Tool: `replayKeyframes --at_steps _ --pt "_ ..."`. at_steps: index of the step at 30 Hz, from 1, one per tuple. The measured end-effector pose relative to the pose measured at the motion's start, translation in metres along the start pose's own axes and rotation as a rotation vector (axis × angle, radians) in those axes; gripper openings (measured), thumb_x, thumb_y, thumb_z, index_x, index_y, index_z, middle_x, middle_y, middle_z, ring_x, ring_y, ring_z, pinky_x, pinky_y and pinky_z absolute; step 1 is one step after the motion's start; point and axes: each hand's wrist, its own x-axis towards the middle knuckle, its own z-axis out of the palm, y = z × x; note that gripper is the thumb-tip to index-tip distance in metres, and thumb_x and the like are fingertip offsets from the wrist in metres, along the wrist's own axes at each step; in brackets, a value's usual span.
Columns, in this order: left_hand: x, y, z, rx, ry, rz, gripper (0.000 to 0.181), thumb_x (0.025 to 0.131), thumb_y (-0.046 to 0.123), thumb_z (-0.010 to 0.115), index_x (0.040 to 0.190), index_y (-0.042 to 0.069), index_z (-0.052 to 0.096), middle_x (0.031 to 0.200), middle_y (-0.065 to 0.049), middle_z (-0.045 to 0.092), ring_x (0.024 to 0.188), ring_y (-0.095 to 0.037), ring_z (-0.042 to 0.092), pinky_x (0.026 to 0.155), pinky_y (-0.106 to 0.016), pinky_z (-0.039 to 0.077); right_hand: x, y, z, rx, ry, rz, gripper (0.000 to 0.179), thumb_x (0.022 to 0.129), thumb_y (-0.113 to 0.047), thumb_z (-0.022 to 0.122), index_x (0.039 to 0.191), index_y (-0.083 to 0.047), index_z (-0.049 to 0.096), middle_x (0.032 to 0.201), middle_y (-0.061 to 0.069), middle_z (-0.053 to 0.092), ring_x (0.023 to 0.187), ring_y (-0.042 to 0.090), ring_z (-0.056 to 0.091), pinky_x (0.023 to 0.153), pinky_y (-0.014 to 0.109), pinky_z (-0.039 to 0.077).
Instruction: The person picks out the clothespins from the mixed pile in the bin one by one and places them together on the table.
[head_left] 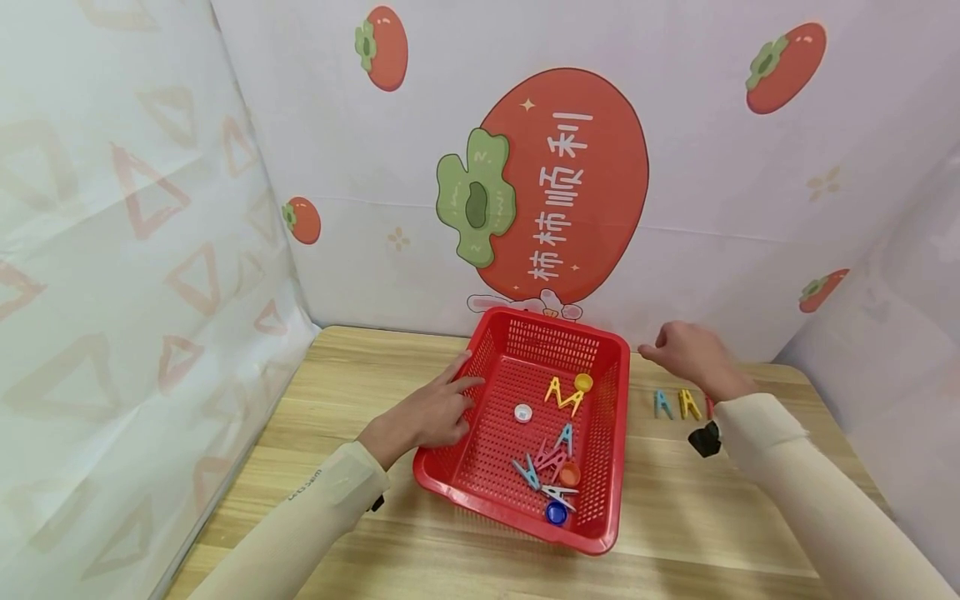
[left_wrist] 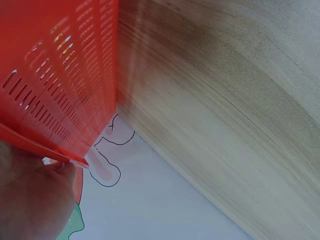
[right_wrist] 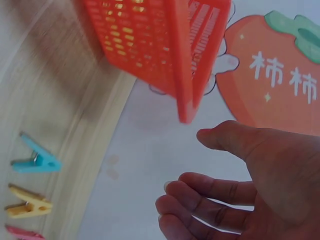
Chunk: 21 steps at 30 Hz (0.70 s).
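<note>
A red plastic basket (head_left: pixel 487 442) stands on the wooden table. My left hand (head_left: pixel 435 408) holds its left rim; the left wrist view shows the thumb side of the hand (left_wrist: pixel 37 195) against that rim. Off the basket's far right corner, my right hand (head_left: pixel 693 354) is in the air with nothing in it, thumb out and fingers loosely bent. Inside the basket lie several clothespins, among them yellow (head_left: pixel 553 390), blue (head_left: pixel 528 473), pink (head_left: pixel 551 458) and white (head_left: pixel 558 494), and bottle caps in white (head_left: pixel 522 412), yellow (head_left: pixel 583 382), orange (head_left: pixel 570 475) and blue (head_left: pixel 556 512).
Right of the basket, a blue clothespin (head_left: pixel 662 404), a yellow clothespin (head_left: pixel 688 404) and a pink-red clothespin (right_wrist: pixel 25 232) lie in a row on the table (head_left: pixel 675 492). A printed cloth wall (head_left: pixel 697 183) rises behind the table, with more cloth at both sides.
</note>
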Motion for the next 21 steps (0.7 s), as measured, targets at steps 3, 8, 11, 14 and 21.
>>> replayKeyframes --at_steps 3,8,11,14,21 --pt "0.0 0.0 0.0 0.0 0.0 -0.001 0.028 0.095 0.015 0.072 0.12 0.009 0.082 0.171 -0.004 0.048 0.172 -0.025 0.005 0.137 -0.043 0.028 -0.001 -0.013 0.001 0.006 0.007 -0.008 0.045 0.101 -0.034 0.072 0.113 0.01 0.071 0.104 0.027 0.075 0.086 0.035 0.07 0.074 0.044 0.067" --pt "-0.001 0.0 0.0 -0.008 -0.003 -0.007 0.029 0.096 0.015 0.072 0.121 0.009 0.082 0.171 -0.003 0.047 0.172 -0.025 0.004 0.136 -0.043 0.03 -0.002 -0.034 0.004 -0.005 0.011 -0.04 0.041 0.098 -0.032 0.076 0.109 0.007 0.071 0.101 0.024 0.075 0.081 0.031 0.067 0.072 0.041 0.067" --pt "-0.001 0.0 0.0 -0.006 -0.005 -0.006 0.029 0.096 0.015 0.071 0.122 0.009 0.082 0.171 -0.003 0.047 0.172 -0.025 0.004 0.137 -0.042 0.029 -0.002 -0.044 0.005 -0.015 0.005 -0.064 0.039 0.098 -0.03 0.077 0.107 0.007 0.071 0.098 0.022 0.075 0.079 0.029 0.066 0.071 0.04 0.067" --pt "-0.001 -0.001 0.0 0.002 -0.005 -0.001 0.029 0.096 0.016 0.071 0.122 0.009 0.082 0.171 -0.003 0.047 0.172 -0.025 0.004 0.138 -0.042 0.025 -0.001 -0.053 0.007 -0.03 0.006 -0.092 0.038 0.099 -0.03 0.076 0.107 0.007 0.071 0.095 0.02 0.074 0.078 0.028 0.066 0.071 0.04 0.066" --pt "0.0 -0.001 0.0 0.008 -0.002 0.006 0.029 0.096 0.016 0.071 0.122 0.009 0.082 0.171 -0.004 0.048 0.172 -0.026 0.005 0.138 -0.043 0.025 -0.002 -0.07 0.009 -0.087 0.01 -0.138 0.035 0.098 -0.029 0.077 0.105 0.004 0.071 0.088 0.015 0.073 0.073 0.024 0.066 0.07 0.038 0.065"
